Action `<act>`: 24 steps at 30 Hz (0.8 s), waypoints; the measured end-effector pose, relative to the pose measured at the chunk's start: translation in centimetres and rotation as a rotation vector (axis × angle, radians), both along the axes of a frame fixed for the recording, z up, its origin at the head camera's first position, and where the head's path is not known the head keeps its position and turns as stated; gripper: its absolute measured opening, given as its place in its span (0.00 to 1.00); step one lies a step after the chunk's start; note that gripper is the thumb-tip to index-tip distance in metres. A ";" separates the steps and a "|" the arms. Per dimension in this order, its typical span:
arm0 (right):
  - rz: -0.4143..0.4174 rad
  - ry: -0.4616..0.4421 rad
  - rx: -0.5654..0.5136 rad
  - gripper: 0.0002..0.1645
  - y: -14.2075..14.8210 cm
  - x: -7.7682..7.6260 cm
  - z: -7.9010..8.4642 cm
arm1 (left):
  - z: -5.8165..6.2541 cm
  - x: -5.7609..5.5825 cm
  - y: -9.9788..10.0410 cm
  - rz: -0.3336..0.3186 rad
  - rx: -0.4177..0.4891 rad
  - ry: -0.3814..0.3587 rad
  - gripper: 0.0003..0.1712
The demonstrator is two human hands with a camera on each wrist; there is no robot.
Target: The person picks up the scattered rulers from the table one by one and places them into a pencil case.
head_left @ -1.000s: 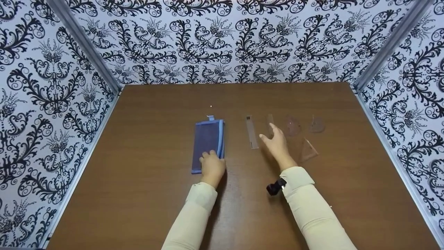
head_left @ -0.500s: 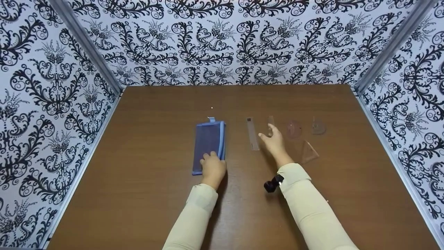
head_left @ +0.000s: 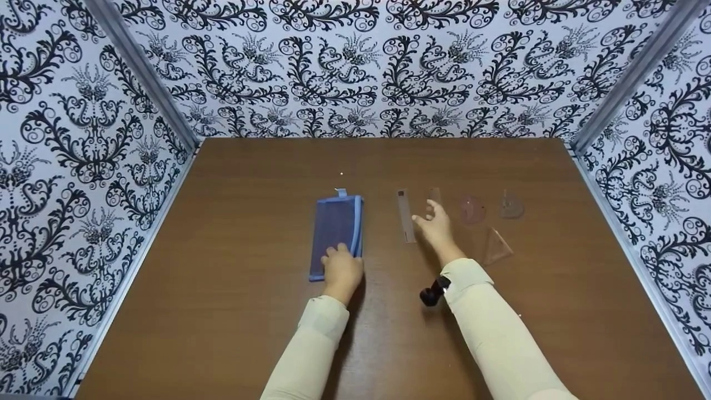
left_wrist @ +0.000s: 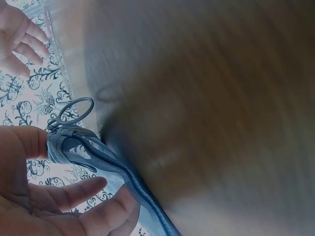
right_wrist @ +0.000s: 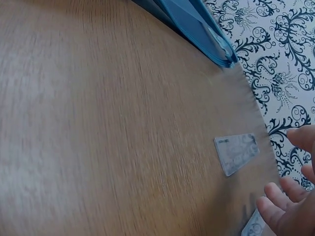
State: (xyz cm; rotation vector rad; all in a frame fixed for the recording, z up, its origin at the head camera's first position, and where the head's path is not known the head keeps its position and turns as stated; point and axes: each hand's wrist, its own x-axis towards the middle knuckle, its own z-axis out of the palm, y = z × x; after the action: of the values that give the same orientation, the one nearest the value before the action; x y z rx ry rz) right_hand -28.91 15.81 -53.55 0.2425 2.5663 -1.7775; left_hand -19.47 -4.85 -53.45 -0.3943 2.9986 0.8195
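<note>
A blue mesh zip pouch (head_left: 336, 228) lies on the table, its zipped long side towards the right. My left hand (head_left: 342, 271) holds its near right corner; in the left wrist view the thumb (left_wrist: 35, 141) touches the zip end beside a loop pull (left_wrist: 78, 110), and the fingers press the pouch's side. My right hand (head_left: 439, 229) hovers with fingers apart and holds nothing. It is just right of a clear ruler (head_left: 406, 216) and partly covers a second clear strip (head_left: 434, 194). The right wrist view shows the ruler (right_wrist: 236, 151) short of the fingertips.
Right of the hand lie a pinkish clear protractor (head_left: 472, 210), a clear rounded piece (head_left: 511, 205) and a clear set square (head_left: 498, 247). A black wrist camera (head_left: 433, 292) sits at the right cuff. Patterned walls (head_left: 355, 66) enclose the brown table (head_left: 250, 311).
My right hand has shifted slightly left, closer to the ruler, its fingers a little more bent. The left hand stays on the pouch. The whole head view has drifted slightly.
</note>
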 end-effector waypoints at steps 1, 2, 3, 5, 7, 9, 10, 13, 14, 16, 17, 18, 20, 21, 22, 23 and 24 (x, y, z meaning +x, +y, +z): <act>0.001 0.000 0.001 0.39 0.0 0.0 0.0 | 0.0 0.0 0.0 0.001 0.000 0.002 0.26; 0.002 -0.002 0.002 0.39 -0.1 -0.1 -0.1 | 0.0 0.0 0.0 0.001 -0.001 0.004 0.26; 0.002 -0.006 -0.002 0.39 -0.1 -0.1 -0.1 | 0.0 0.1 0.0 -0.003 0.002 0.005 0.26; 0.003 -0.019 -0.013 0.40 -0.1 -0.2 -0.2 | 0.0 0.1 0.0 -0.007 0.011 0.014 0.26; 0.003 -0.035 -0.022 0.40 -0.2 -0.2 -0.3 | 0.0 0.1 -0.1 -0.004 0.033 0.015 0.26; 0.001 -0.046 -0.033 0.40 -0.2 -0.2 -0.4 | 0.0 0.2 -0.1 0.001 0.062 0.012 0.26; 0.000 -0.048 -0.036 0.40 -0.2 -0.2 -0.5 | 0.0 0.2 -0.1 0.006 0.072 0.014 0.26; -0.004 -0.045 -0.045 0.40 -0.2 -0.3 -0.6 | 0.1 0.2 -0.1 0.012 0.085 0.015 0.26; -0.005 -0.045 -0.046 0.40 -0.3 -0.3 -0.7 | 0.1 0.2 -0.1 0.013 0.085 0.016 0.26; -0.003 -0.045 -0.049 0.40 -0.4 -0.3 -0.7 | 0.1 0.2 -0.1 0.014 0.084 0.020 0.26; -0.002 -0.046 -0.048 0.40 -0.5 -0.3 -0.7 | 0.0 0.1 -0.1 0.016 0.086 0.020 0.26; 0.001 -0.048 -0.046 0.40 -0.5 -0.3 -0.7 | 0.0 0.1 -0.1 0.017 0.086 0.018 0.26; 0.008 -0.049 -0.036 0.40 -0.6 -0.3 -0.8 | 0.0 0.1 -0.1 0.019 0.086 0.014 0.26; 0.010 -0.048 -0.032 0.40 -0.6 -0.2 -0.9 | 0.0 0.1 -0.1 0.018 0.084 0.015 0.26; 0.013 -0.045 -0.028 0.40 -0.6 -0.2 -1.0 | -0.1 0.1 -0.1 0.020 0.082 0.015 0.26; 0.017 -0.042 -0.025 0.41 -0.7 -0.2 -1.0 | -0.1 0.0 -0.1 0.020 0.080 0.016 0.25; 0.020 -0.039 -0.019 0.41 -0.7 -0.1 -1.1 | -0.1 0.0 -0.1 0.020 0.074 0.017 0.25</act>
State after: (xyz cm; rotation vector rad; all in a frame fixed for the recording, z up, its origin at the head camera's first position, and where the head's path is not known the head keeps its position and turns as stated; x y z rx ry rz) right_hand -29.06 15.11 -54.68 0.2470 2.5157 -1.7709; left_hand -19.45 -4.99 -53.57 -0.4176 2.9738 0.9364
